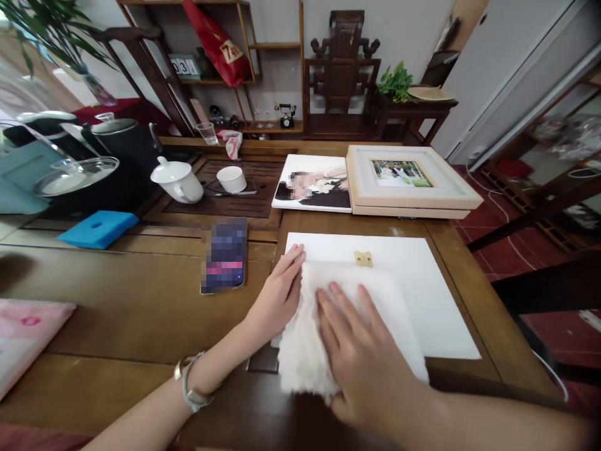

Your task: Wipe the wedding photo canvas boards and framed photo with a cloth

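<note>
A white board lies flat on the wooden table, with a small brass hanger near its far edge. A white cloth is spread over the board's near left part. My right hand lies flat on the cloth, fingers stretched out and pressing it down. My left hand rests at the board's left edge with fingers together against the cloth's side. A watch is on my left wrist.
A phone lies left of the board. Beyond are a photo print, stacked picture frames, a white teapot, a cup on a tea tray, a blue block and a pink item at left.
</note>
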`<state>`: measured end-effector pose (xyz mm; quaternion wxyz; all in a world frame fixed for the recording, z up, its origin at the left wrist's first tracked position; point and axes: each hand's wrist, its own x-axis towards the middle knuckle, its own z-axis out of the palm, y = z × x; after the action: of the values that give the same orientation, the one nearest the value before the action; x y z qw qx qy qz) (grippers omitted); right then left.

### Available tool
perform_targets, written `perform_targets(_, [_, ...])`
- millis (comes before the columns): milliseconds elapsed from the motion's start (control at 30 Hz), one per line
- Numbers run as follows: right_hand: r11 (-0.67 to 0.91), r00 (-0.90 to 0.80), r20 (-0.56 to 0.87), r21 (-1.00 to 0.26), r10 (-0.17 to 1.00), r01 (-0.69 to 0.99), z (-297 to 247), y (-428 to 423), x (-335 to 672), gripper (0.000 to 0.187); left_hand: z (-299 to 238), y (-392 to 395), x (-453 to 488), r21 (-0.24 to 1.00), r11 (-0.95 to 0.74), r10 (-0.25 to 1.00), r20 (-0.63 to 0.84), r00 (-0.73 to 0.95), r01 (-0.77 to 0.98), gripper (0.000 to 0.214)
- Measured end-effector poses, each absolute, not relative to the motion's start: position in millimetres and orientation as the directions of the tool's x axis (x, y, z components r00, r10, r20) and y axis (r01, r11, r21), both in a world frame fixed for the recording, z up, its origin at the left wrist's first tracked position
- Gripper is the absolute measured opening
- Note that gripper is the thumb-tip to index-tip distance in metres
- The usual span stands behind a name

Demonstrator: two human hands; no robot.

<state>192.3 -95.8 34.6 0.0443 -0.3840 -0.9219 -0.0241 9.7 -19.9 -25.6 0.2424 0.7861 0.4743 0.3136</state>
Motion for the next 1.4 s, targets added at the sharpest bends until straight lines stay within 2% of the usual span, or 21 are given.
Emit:
perform_targets(100, [0.603, -0.612, 0.08, 0.114, 0.787, 0.79, 35.3, -79.0, 183.3, 0.075, -24.3, -19.7, 11.8, 0.673, -0.414, 0.908, 0.257, 0.331, 0.613, 0.043])
perform_targets(200, [0.569, -0.602, 0.122, 0.221, 0.789, 0.792, 28.3, -91.5, 167.7, 0.072, -22.0, -20.4, 12.0, 0.668, -0.41, 0.909, 0.242, 0.339, 0.621, 0.044])
perform_targets(267, [0.579, -0.632, 0.216, 0.264, 0.744, 0.771, 22.4, -111.3, 159.6, 0.058, -21.2, -20.9, 11.0, 0.666, -0.426, 0.9, 0.245, 0.36, 0.612, 0.045])
perform_targets(367, [0.637, -0.702, 0.383, 0.303, 0.6, 0.709, 20.3, -130.8, 160.9, 0.042, -22.0, -21.1, 8.9, 0.673, -0.451, 0.886, 0.258, 0.385, 0.587, 0.046])
perform_targets(433, [0.705, -0.732, 0.369, 0.233, 0.573, 0.67, 26.1, -123.9, 171.7, 0.043, -23.2, -20.8, 7.7, 0.67, -0.462, 0.881, 0.273, 0.386, 0.581, 0.046])
perform_targets(500, [0.74, -0.726, 0.249, 0.051, 0.64, 0.67, 36.1, -100.1, 187.3, 0.052, -23.6, -20.7, 7.2, 0.658, -0.477, 0.875, 0.29, 0.388, 0.583, 0.045])
perform_targets(567, [0.664, -0.645, 0.164, -0.122, 0.746, 0.737, 46.8, -66.2, 203.1, 0.053, -22.7, -21.1, 7.7, 0.644, -0.492, 0.867, 0.302, 0.396, 0.586, 0.043])
perform_targets(667, [0.505, -0.521, 0.05, -0.342, 0.852, 0.792, 59.5, -15.5, 217.3, 0.032, -19.9, -22.2, 10.2, 0.63, -0.484, 0.873, 0.296, 0.388, 0.607, 0.039])
perform_targets(733, [0.418, -0.482, -0.018, -0.469, 0.876, 0.778, 64.4, 11.3, 216.4, 0.026, -18.8, -22.6, 12.4, 0.62, -0.468, 0.883, 0.299, 0.361, 0.63, 0.038])
perform_targets(867, [0.385, -0.532, -0.066, -0.617, 0.844, 0.687, 67.0, 47.6, 193.9, 0.039, -17.9, -21.9, 14.6, 0.601, -0.487, 0.873, 0.335, 0.354, 0.634, 0.04])
perform_targets(1000, [0.444, -0.623, -0.053, -0.653, 0.781, 0.613, 68.8, 63.9, 177.6, 0.035, -17.2, -20.7, 13.0, 0.601, -0.52, 0.854, 0.354, 0.381, 0.607, 0.04])
perform_targets(1100, [0.436, -0.596, -0.068, -0.617, 0.8, 0.656, 70.7, 62.1, 190.8, 0.034, -19.6, -20.5, 10.9, 0.582, -0.516, 0.857, 0.35, 0.379, 0.628, 0.041])
perform_targets(1233, [0.305, -0.423, -0.142, -0.497, 0.895, 0.812, 67.7, 45.9, 238.6, 0.04, -23.1, -21.2, 9.6, 0.575, -0.5, 0.866, 0.319, 0.385, 0.647, 0.041])
perform_targets(1400, [0.1, -0.138, -0.074, -0.38, 0.988, 0.919, 51.1, 19.8, 317.7, 0.043, -22.9, -21.6, 10.6, 0.585, -0.485, 0.874, 0.304, 0.379, 0.65, 0.041])
